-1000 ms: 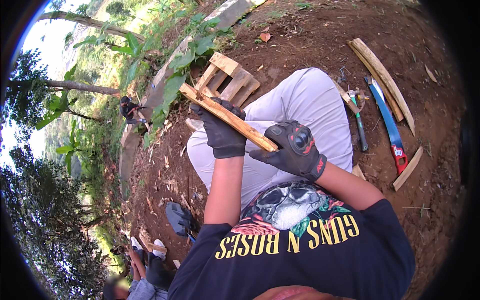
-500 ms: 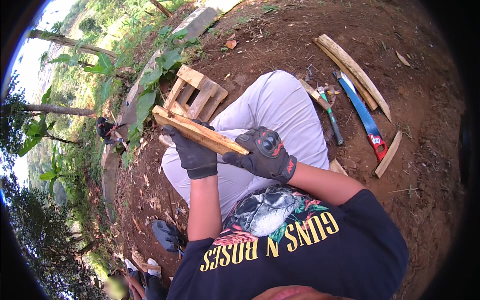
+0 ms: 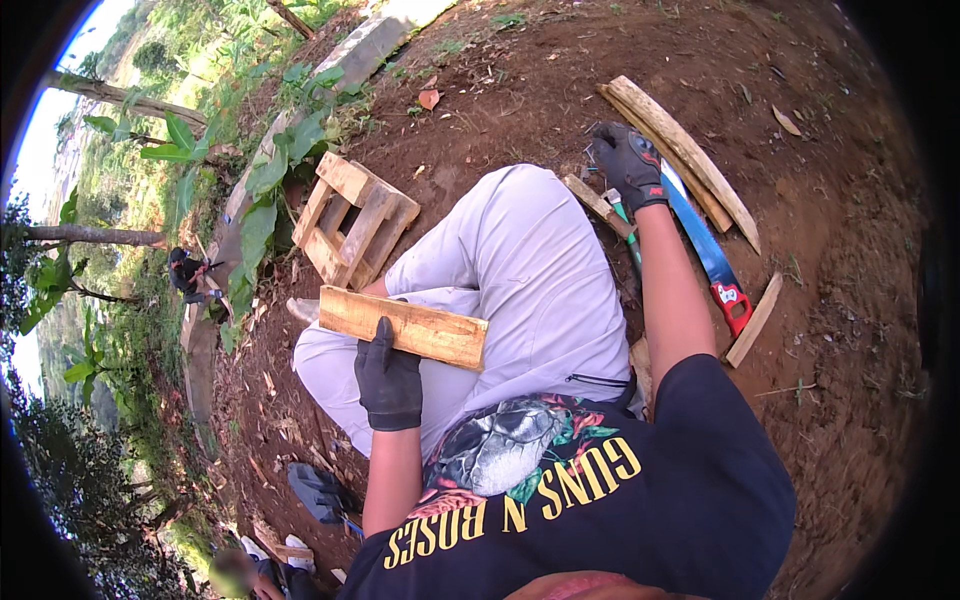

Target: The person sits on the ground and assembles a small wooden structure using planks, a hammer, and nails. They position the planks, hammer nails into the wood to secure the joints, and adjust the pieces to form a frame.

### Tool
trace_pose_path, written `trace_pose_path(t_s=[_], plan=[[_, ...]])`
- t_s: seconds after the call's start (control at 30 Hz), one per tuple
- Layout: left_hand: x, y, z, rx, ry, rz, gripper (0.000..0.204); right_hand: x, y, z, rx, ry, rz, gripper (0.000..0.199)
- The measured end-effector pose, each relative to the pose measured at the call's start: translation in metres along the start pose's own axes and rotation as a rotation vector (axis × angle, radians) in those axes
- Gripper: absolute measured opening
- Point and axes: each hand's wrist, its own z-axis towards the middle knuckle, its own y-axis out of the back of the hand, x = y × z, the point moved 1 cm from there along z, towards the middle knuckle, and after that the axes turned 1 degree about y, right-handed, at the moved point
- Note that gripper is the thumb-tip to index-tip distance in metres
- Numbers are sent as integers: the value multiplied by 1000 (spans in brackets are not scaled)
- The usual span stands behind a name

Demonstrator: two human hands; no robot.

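My left hand (image 3: 388, 380), in a dark glove, grips a short wooden plank (image 3: 425, 332) that lies across my lap on light grey trousers. My right hand (image 3: 628, 160), also gloved, is stretched out to the right over the dirt. It rests at the head end of a green-handled hammer (image 3: 632, 240), beside a blue saw (image 3: 703, 240) with a red handle. Whether its fingers have closed on anything is hidden. Two long wooden slats (image 3: 690, 160) lie just beyond the saw.
A small slatted wooden frame (image 3: 352, 222) sits on the red soil ahead of my knees. A short stick (image 3: 755, 320) lies right of the saw. Another person (image 3: 250, 572) is at the lower left, a distant person (image 3: 186, 270) among green plants to the left.
My right hand has let go of the plank and reached out right to the tools on the ground. The left hand alone now holds the plank, lowered onto my lap.
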Motion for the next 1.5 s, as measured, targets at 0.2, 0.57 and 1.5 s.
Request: trace_pose_path(t_s=[0.2, 0.57, 1.5], plan=[[-3, 10, -1, -75, -14, -36, 48, -51, -49, 35, 247, 138, -301, 37], [4, -1, 5, -102, 7, -27, 45, -69, -95, 49, 291, 168, -398, 28], [0, 16, -16, -149, -42, -46, 49, -69, -92, 24, 172, -46, -267, 26]])
